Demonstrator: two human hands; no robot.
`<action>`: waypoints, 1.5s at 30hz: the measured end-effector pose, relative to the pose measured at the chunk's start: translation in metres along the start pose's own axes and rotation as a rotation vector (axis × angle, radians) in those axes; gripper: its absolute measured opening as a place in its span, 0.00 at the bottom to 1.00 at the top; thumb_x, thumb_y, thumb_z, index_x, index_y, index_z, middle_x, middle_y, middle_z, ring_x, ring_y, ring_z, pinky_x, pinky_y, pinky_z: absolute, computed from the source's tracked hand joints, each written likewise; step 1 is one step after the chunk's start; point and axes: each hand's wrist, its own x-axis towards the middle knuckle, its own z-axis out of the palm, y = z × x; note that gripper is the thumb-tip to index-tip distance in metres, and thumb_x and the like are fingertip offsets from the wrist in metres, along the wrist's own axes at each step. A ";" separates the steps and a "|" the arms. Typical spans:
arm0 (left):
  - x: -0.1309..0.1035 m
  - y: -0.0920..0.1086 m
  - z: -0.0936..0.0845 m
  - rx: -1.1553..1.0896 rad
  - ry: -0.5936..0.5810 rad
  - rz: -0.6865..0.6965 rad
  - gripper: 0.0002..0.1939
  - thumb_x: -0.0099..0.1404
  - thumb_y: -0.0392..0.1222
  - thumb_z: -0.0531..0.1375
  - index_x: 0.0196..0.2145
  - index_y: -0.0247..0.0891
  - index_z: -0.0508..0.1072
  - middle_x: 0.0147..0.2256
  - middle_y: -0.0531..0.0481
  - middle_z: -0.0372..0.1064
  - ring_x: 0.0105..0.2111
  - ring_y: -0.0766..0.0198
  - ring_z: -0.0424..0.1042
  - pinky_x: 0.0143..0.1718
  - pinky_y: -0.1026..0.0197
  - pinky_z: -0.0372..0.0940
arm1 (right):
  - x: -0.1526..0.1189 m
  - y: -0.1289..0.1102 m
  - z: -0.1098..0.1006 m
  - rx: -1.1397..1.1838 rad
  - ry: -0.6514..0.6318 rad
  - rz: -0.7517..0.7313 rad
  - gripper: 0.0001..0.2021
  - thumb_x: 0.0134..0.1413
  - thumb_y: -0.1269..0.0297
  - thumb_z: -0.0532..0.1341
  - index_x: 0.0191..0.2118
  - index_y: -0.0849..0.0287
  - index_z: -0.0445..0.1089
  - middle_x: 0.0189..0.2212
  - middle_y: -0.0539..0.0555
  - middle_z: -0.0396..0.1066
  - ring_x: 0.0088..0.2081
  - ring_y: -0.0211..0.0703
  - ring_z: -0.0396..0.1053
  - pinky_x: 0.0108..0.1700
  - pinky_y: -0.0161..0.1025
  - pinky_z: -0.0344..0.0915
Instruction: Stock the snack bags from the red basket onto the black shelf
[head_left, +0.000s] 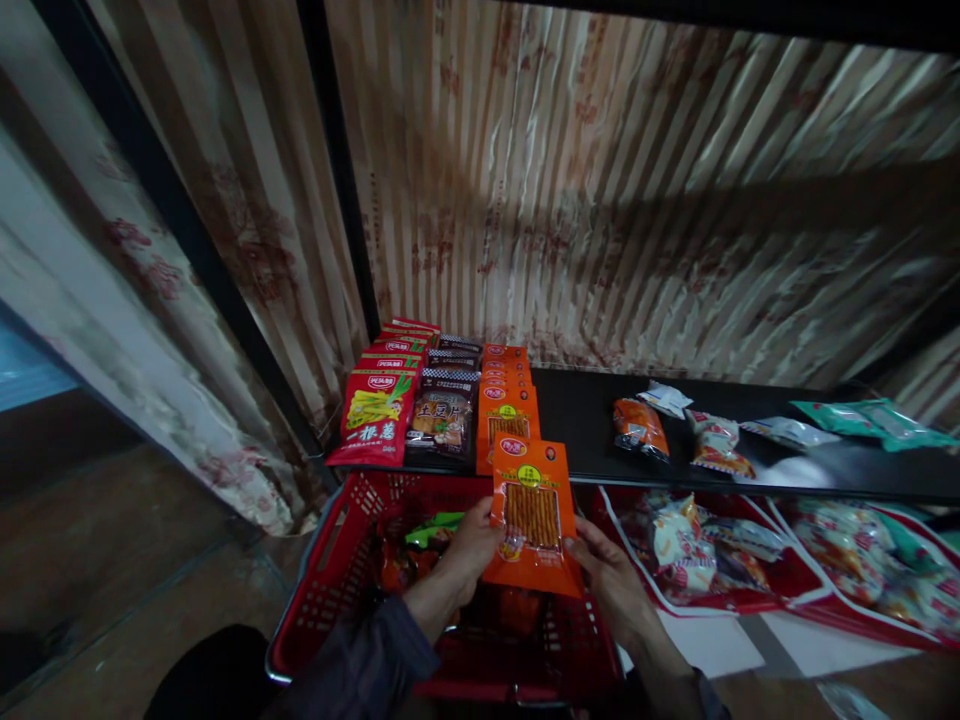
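Observation:
An orange snack packet (532, 515) with a clear window showing brown sticks is held upright over a red basket (300, 610). My left hand (474, 545) grips its left edge, and my right hand (604, 570) pinches its lower right edge. Just behind it on the black shelf stands a row of matching orange packets (508, 415). Left of that row are dark packets (442, 415), then red packets (375, 415) at the shelf's left end. Inside the basket lie a green packet (435, 530) and some orange ones, partly hidden by my hands.
Loose packets, among them an orange one (640, 428) and green ones (877, 424), lie farther right on the black shelf (570, 400). Below are more red baskets (795, 580) with packets. Black posts (341, 170) and a patterned curtain (525, 200) bound the shelf.

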 end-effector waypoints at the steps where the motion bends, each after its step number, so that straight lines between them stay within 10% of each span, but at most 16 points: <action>1: 0.000 -0.002 -0.002 0.003 0.004 -0.003 0.20 0.45 0.31 0.63 0.39 0.37 0.75 0.34 0.48 0.79 0.36 0.58 0.78 0.41 0.58 0.71 | -0.002 0.002 0.001 -0.009 0.000 -0.002 0.23 0.33 0.54 0.76 0.41 0.53 0.78 0.41 0.55 0.80 0.47 0.55 0.75 0.49 0.49 0.70; 24: 0.072 0.048 0.005 0.217 0.252 0.180 0.16 0.48 0.22 0.60 0.34 0.37 0.74 0.31 0.52 0.77 0.33 0.63 0.75 0.38 0.63 0.69 | 0.078 -0.037 0.033 -0.061 -0.036 -0.151 0.18 0.38 0.61 0.72 0.41 0.54 0.78 0.39 0.54 0.80 0.41 0.52 0.77 0.43 0.45 0.72; 35: 0.102 0.042 -0.002 0.401 0.403 0.201 0.32 0.52 0.20 0.56 0.54 0.37 0.66 0.41 0.48 0.75 0.46 0.60 0.74 0.50 0.58 0.66 | 0.112 -0.036 0.038 -0.100 -0.014 -0.171 0.14 0.35 0.62 0.71 0.35 0.52 0.79 0.35 0.51 0.80 0.41 0.51 0.76 0.42 0.44 0.71; 45: 0.103 0.039 -0.009 0.484 0.389 0.246 0.31 0.52 0.21 0.57 0.53 0.39 0.68 0.44 0.47 0.75 0.47 0.58 0.74 0.52 0.57 0.64 | 0.119 -0.031 0.038 -0.102 -0.025 -0.154 0.17 0.34 0.63 0.72 0.37 0.54 0.78 0.35 0.52 0.80 0.40 0.52 0.76 0.42 0.44 0.71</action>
